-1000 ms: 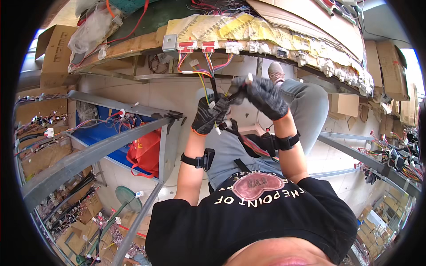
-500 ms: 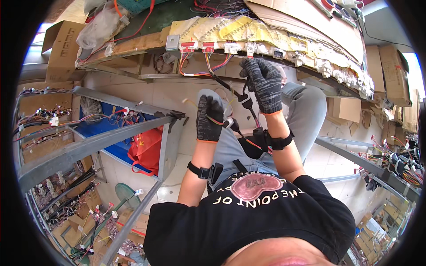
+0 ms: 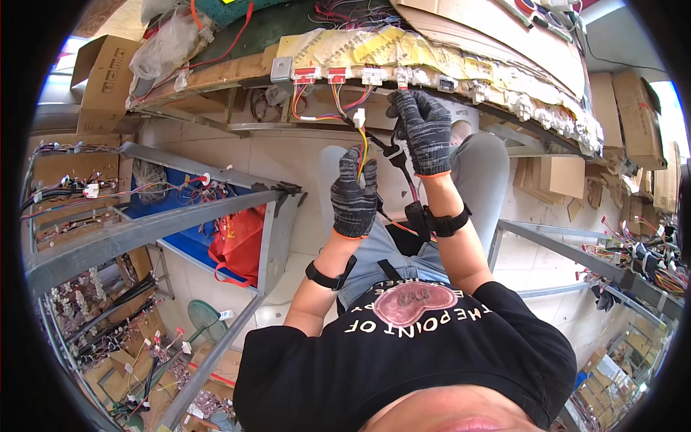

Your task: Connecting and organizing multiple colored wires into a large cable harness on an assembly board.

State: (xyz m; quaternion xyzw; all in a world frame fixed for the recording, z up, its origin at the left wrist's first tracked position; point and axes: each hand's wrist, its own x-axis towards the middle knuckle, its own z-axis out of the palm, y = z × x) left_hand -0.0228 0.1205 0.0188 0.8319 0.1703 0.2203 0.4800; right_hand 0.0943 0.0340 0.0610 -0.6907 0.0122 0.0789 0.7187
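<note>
My left hand (image 3: 355, 193), in a dark grey knit glove, is closed round a bundle of yellow and red wires (image 3: 363, 153). A white plug (image 3: 359, 117) tops that bundle, pointing up toward the board. Also gloved, my right hand (image 3: 423, 133) pinches a branch of the black-sleeved wire harness (image 3: 395, 157) just below a white socket (image 3: 403, 76) on the board's edge; its fingertips hide the branch's end. To the left, two red-and-white connectors (image 3: 306, 75) and a white connector (image 3: 373, 75) hold coloured wires that run down into the harness.
The wooden board (image 3: 237, 70) has yellow tape and more white sockets (image 3: 518, 106) along its edge. On the left, a metal frame (image 3: 151, 237) stands by a red bag (image 3: 236, 245) and a blue surface. Wire bundles (image 3: 648, 270) hang at right, near cardboard boxes (image 3: 561, 176).
My left hand has moved up and right, and the white plug with its wires now stands upright above its fingers. My right hand has shifted slightly left and down, staying near the same socket.
</note>
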